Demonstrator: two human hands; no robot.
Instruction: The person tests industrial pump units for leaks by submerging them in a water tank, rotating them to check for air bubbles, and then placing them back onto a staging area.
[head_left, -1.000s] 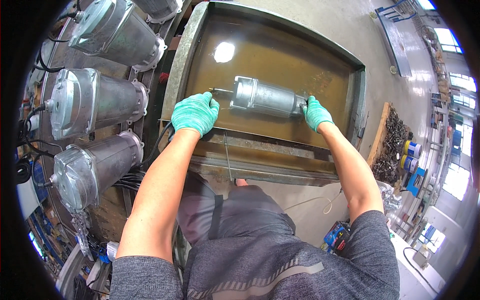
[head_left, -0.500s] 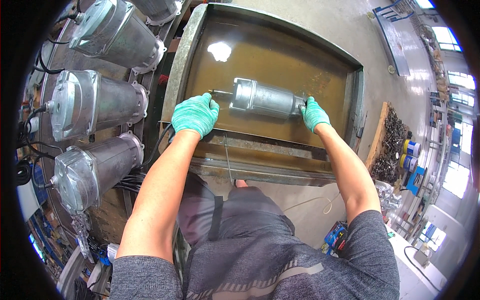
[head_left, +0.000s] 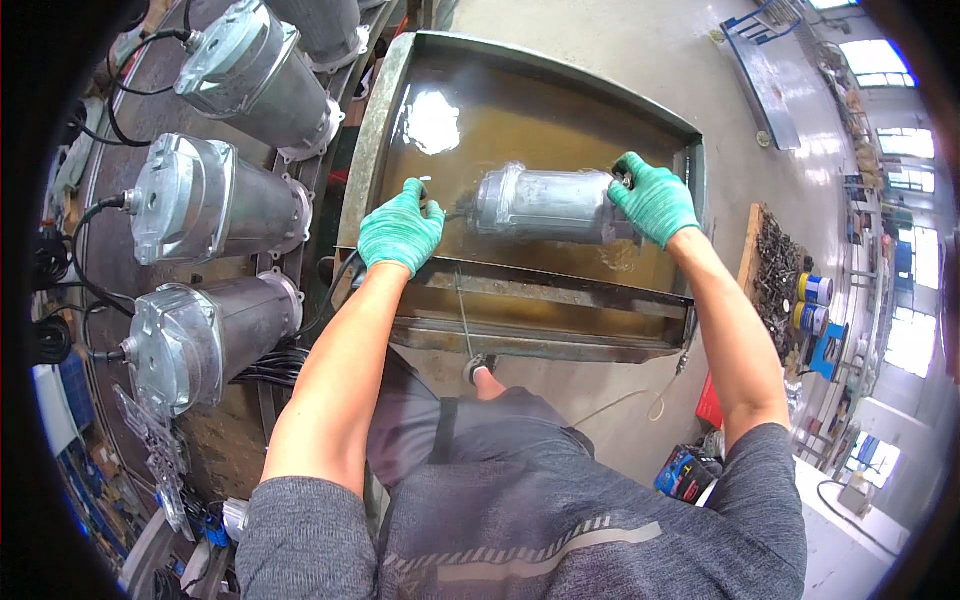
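A grey metal cylindrical motor (head_left: 560, 205) lies on its side, partly submerged in brownish water inside a rectangular metal tank (head_left: 560, 62). My right hand (head_left: 655, 200), in a green knitted glove, is closed on the motor's right end, fingers curled over its upper side. At the opposite end, a dark cable (head_left: 457, 215) runs from the motor toward my left hand (head_left: 402, 228). That hand, gloved the same way, is closed around the cable above the tank's near left part. Its palm side is hidden.
Several similar motors (head_left: 220, 200) with black cables line a bench on the left. A metal bar (head_left: 560, 287) crosses the tank's near side. To the right, a wooden-edged tray (head_left: 775, 270) holds dark metal parts beside yellow-and-blue cans (head_left: 815, 289). A thin hose (head_left: 620, 403) lies on the floor.
The motor now sits deeper, with water lapping round its body and ripples beside it. My right hand has moved up over its right end. My left hand stays on the cable.
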